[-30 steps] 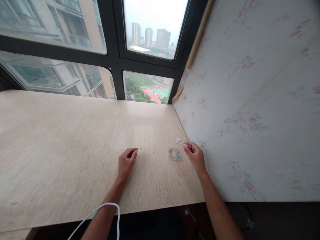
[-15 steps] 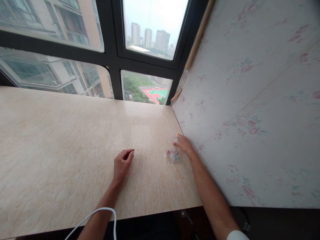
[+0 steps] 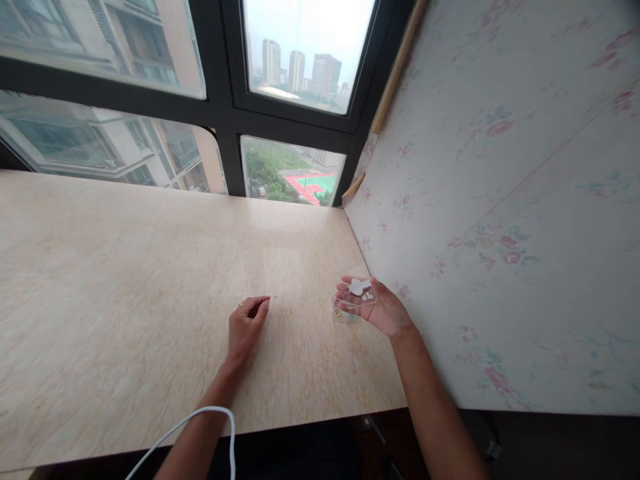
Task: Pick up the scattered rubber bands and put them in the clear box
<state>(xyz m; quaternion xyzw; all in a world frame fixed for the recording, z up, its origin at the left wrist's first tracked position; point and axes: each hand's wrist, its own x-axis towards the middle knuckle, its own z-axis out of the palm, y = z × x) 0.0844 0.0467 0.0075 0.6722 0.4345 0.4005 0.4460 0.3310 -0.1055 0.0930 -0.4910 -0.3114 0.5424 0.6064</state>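
Note:
My right hand is turned palm up and holds a clear plastic lid with a white shape on it; the fingers show through from beneath. Under and behind these fingers, a small clear box with little coloured rings in compartments lies on the marble sill, partly covered. To the left, my left hand rests on the sill with thumb and forefinger pinched. A tiny speck shows by its fingertips, too small to name.
The pale marble sill runs left along the dark window frame. A flowered wall closes off the right side. A white cable loops over my left forearm. The sill's front edge lies close to me.
My right hand has lifted from the sill by the wall and turned palm up, bringing the clear lid over the box of rings. My left hand has stayed nearly still.

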